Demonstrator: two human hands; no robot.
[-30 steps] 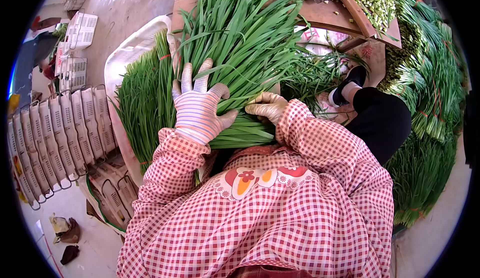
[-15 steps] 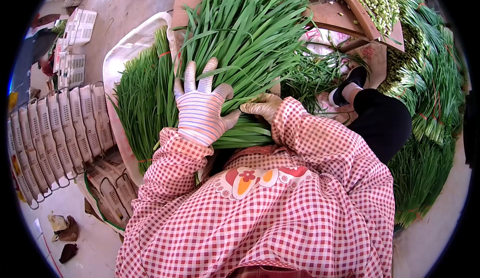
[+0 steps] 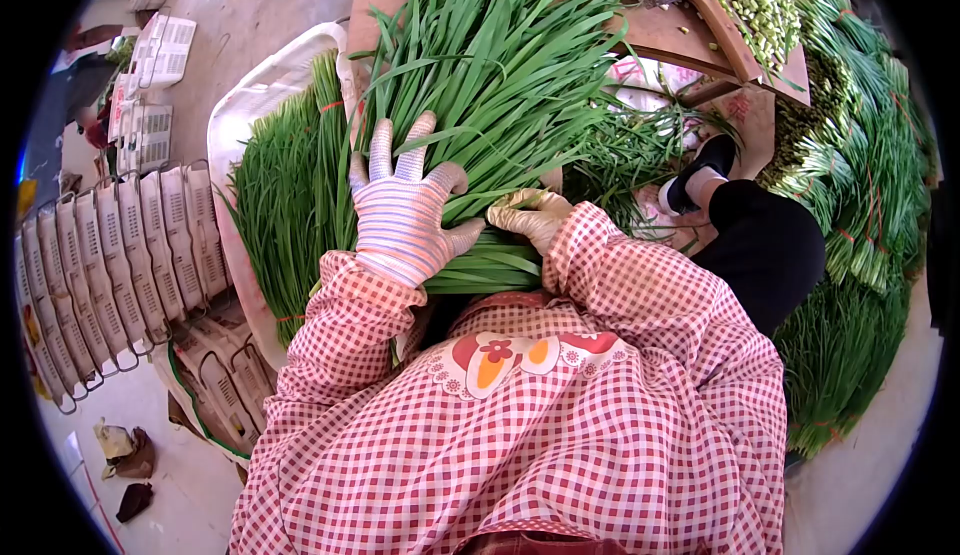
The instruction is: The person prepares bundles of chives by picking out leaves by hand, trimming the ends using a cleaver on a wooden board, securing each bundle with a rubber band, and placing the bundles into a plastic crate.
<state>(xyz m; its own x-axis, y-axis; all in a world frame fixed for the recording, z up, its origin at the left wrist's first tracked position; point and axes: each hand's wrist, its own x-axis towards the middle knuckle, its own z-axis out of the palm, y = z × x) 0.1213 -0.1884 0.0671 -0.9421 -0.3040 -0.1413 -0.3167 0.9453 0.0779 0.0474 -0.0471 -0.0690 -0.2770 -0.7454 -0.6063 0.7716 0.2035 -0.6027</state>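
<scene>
Left hand [image 3: 405, 223] lies on green leaves [image 3: 490, 75], fingers spread, likely steadying them; right hand [image 3: 530, 217] beside, fingers curled together, grip unclear. Leaves reach onto bench [image 3: 665, 35]; knife [image 3: 722, 30] beyond, handle nearer person, apparently within reach.

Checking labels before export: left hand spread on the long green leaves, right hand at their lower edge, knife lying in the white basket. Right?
Not quite: the head view shows the knife on the brown board, not in the basket. The left hand, right hand and leaves are as stated.
</scene>
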